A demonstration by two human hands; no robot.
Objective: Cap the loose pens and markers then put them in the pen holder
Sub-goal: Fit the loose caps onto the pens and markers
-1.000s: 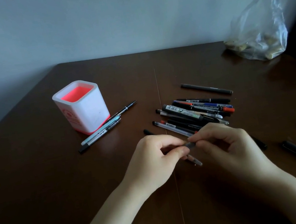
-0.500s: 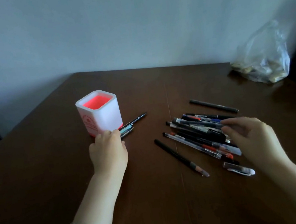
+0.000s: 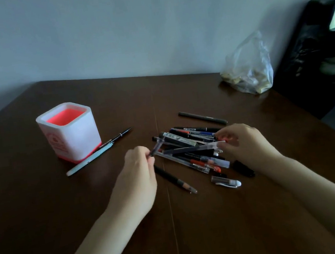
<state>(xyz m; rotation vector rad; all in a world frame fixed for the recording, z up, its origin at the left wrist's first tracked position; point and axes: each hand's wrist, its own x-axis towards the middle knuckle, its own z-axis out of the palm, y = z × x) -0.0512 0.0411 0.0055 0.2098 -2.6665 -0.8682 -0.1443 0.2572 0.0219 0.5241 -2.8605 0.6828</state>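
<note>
Across the scene, largest first, placed against the pen holder:

Worktop (image 3: pixel 45 207): dark brown wood with a seam down its middle; it carries everything below.

Plastic bag (image 3: pixel 248 69): clear and crumpled, far right of the pen holder at the back edge, by the wall.

Pen holder (image 3: pixel 71 132): white square cup with a glowing red inside and red base, upright on the left half of the worktop; no pen shows above its rim.

Left hand (image 3: pixel 137 179): right of the pen holder and nearer the camera; its fingers (image 3: pixel 144 153) are pinched shut on one end of a clear-barrelled pen (image 3: pixel 188 149).

Right hand (image 3: pixel 248 146): further right of the pen holder; its fingertips are closed on the other end of that same pen, which is held level just above the pile.

Pile of pens and markers (image 3: pixel 187 141): loose and overlapping, right of the pen holder, under and between the two hands.

Light blue pen (image 3: pixel 89 158): lying against the pen holder's front right base.

Thin black pen (image 3: pixel 119 136): just behind the blue one, angled away from the pen holder.

Dark marker (image 3: pixel 202 118): alone, beyond the pile.

Pencil (image 3: pixel 175 179): nearer the camera than the pile.

Loose clear cap (image 3: pixel 226 181): right of the pencil.
</note>
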